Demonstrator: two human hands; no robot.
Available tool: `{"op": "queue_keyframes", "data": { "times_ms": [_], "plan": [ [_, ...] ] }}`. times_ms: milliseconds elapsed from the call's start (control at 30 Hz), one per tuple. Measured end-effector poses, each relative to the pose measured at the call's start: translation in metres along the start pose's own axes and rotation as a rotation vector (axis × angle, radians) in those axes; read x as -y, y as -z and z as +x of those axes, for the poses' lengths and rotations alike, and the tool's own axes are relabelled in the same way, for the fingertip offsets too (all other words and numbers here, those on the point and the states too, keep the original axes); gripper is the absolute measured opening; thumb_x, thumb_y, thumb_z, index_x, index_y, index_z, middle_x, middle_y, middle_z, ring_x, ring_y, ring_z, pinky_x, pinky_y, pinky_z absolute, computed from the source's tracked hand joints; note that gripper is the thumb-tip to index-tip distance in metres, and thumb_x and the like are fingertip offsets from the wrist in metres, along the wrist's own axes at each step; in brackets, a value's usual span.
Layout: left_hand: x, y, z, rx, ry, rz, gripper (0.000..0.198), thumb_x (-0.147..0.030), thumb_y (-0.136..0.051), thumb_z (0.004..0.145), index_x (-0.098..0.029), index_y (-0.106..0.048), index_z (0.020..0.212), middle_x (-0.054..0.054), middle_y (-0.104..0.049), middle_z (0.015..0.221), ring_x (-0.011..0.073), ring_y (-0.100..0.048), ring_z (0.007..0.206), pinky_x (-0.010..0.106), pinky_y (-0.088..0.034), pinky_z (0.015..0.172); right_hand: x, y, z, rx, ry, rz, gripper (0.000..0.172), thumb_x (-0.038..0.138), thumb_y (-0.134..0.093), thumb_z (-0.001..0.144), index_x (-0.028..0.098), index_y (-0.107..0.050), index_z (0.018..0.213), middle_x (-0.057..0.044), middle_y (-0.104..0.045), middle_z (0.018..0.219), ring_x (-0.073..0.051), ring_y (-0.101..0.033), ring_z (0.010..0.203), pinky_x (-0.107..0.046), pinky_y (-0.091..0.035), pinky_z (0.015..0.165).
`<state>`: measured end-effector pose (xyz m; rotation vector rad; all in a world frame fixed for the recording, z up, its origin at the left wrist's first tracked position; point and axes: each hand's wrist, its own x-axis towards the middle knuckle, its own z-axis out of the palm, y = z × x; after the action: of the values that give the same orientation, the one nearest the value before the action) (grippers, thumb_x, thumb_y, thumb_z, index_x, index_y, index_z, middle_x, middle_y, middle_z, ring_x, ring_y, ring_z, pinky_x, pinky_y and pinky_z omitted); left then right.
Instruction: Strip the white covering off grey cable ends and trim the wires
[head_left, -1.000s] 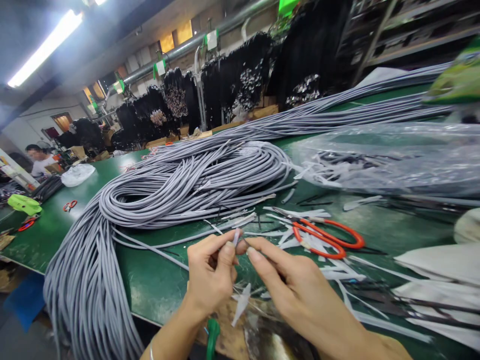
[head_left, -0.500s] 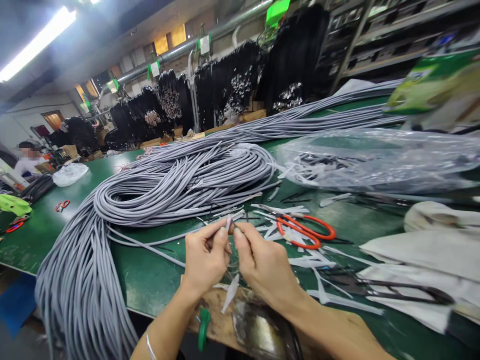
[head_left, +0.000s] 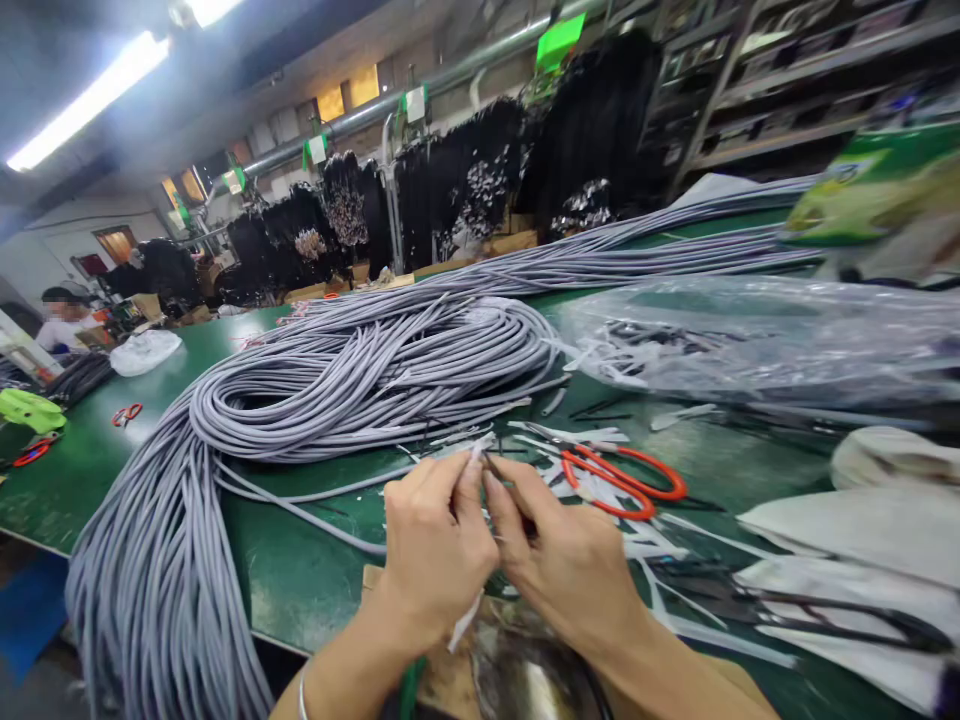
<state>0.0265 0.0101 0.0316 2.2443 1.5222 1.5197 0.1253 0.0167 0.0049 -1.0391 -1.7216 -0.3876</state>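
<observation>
My left hand (head_left: 439, 535) is closed in a pinch on a grey cable (head_left: 341, 535), which runs into it from the left. A small whitish tip stands out between thumb and finger. Right beside it, my right hand (head_left: 566, 545) pinches with thumb and forefinger at the same spot; the small dark piece there is too hidden to name. A white strip (head_left: 466, 622) hangs below the hands. To the left and behind lies a big looped bundle of grey cables (head_left: 375, 375). Red-handled scissors (head_left: 630, 480) lie just right of my fingertips among white scraps (head_left: 652, 540).
Black-handled shears (head_left: 847, 610) rest by white cloth gloves (head_left: 847, 540) at the right. Behind them lies a clear plastic bag (head_left: 787, 330) with scraps. A dark rounded metal object (head_left: 532, 670) sits below my hands. Another person (head_left: 67, 320) is at the far left.
Both hands have shifted slightly right, with their backs turned more upward and the fingers still pinched together. The view has tilted a little, so the bench contents sit slightly lower.
</observation>
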Motion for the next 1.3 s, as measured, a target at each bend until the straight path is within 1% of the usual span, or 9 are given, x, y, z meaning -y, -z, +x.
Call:
{"op": "queue_keyframes", "data": {
  "times_ms": [200,300,367,533,767,900,1033,1167,1300],
  "plan": [
    [-0.004,-0.007,-0.007,-0.021,-0.146,0.099,0.027,-0.011,-0.041,0.084,-0.009,-0.067,0.080,0.008,-0.067,0.062,0.0164,-0.061,0.053,0.024,-0.044,0.050,-0.007,-0.001,0.002,0.069,-0.170,0.096,0.033,0.027,-0.028,0.093,0.012,-0.057,0.087,-0.002,-0.062,0.052,-0.010,-0.046,0.030,-0.021,-0.032,0.034],
    [-0.005,-0.011,-0.015,0.048,-0.172,0.057,0.034,-0.014,-0.038,0.084,-0.010,-0.066,0.066,0.008,-0.061,0.052,0.0154,-0.054,0.045,0.025,-0.037,0.043,-0.030,0.007,0.015,-0.041,-0.492,0.037,0.035,0.037,-0.031,0.089,0.017,-0.055,0.072,-0.003,-0.054,0.048,-0.013,-0.046,0.034,-0.023,-0.034,0.036],
    [-0.001,-0.008,-0.015,0.147,-0.030,-0.095,0.036,-0.019,-0.040,0.084,-0.011,-0.064,0.058,0.004,-0.055,0.046,0.0124,-0.049,0.041,0.024,-0.033,0.041,-0.040,0.013,0.023,-0.126,-0.697,0.034,0.030,0.038,-0.035,0.087,0.017,-0.055,0.076,0.003,-0.043,0.042,-0.012,-0.039,0.031,-0.024,-0.030,0.034],
    [0.010,0.016,0.006,0.303,0.490,-0.537,0.035,-0.038,-0.052,0.077,-0.008,-0.067,0.067,-0.005,-0.038,0.041,0.0048,-0.031,0.030,0.020,-0.021,0.032,-0.028,0.014,0.024,0.125,-0.300,0.400,0.023,0.029,-0.039,0.086,0.019,-0.059,0.083,0.003,-0.050,0.049,-0.010,-0.045,0.038,-0.022,-0.035,0.040],
    [0.014,0.025,0.011,0.430,0.550,-0.649,0.041,-0.047,-0.059,0.070,-0.007,-0.067,0.063,-0.006,-0.035,0.037,0.0033,-0.028,0.028,0.019,-0.017,0.031,-0.020,0.015,0.017,0.090,0.008,0.327,0.015,0.021,-0.051,0.083,0.019,-0.065,0.079,0.001,-0.064,0.055,-0.008,-0.047,0.037,-0.019,-0.037,0.042],
    [0.019,0.018,0.006,0.480,0.520,-0.523,0.031,-0.036,-0.060,0.069,-0.007,-0.069,0.065,-0.003,-0.044,0.041,0.0055,-0.033,0.037,0.020,-0.024,0.037,-0.023,0.018,0.016,0.227,-0.080,0.273,0.021,0.021,-0.046,0.083,0.018,-0.060,0.069,0.003,-0.058,0.045,-0.007,-0.041,0.032,-0.020,-0.032,0.038],
    [0.019,0.016,0.003,0.402,0.259,-0.307,0.015,-0.021,-0.061,0.071,-0.011,-0.072,0.067,0.003,-0.060,0.056,0.0087,-0.044,0.049,0.021,-0.032,0.048,-0.025,0.019,0.016,0.351,-0.186,0.259,0.019,0.022,-0.044,0.078,0.019,-0.058,0.065,0.003,-0.054,0.042,-0.009,-0.040,0.033,-0.021,-0.030,0.039],
    [0.018,0.016,0.001,0.381,0.039,-0.239,0.014,-0.012,-0.060,0.072,-0.014,-0.073,0.071,0.002,-0.058,0.057,0.0087,-0.043,0.048,0.021,-0.033,0.048,-0.029,0.018,0.019,0.448,-0.346,0.360,0.017,0.024,-0.043,0.073,0.020,-0.054,0.061,0.003,-0.045,0.040,-0.009,-0.036,0.036,-0.022,-0.027,0.040],
    [0.022,0.014,-0.001,0.242,0.056,-0.357,0.010,-0.016,-0.063,0.072,-0.015,-0.073,0.070,0.002,-0.057,0.055,0.0095,-0.046,0.049,0.021,-0.035,0.046,-0.027,0.016,0.024,0.561,-0.497,0.574,0.023,0.036,-0.044,0.072,0.020,-0.048,0.056,0.005,-0.032,0.044,-0.009,-0.030,0.041,-0.022,-0.024,0.039]
  ]
}}
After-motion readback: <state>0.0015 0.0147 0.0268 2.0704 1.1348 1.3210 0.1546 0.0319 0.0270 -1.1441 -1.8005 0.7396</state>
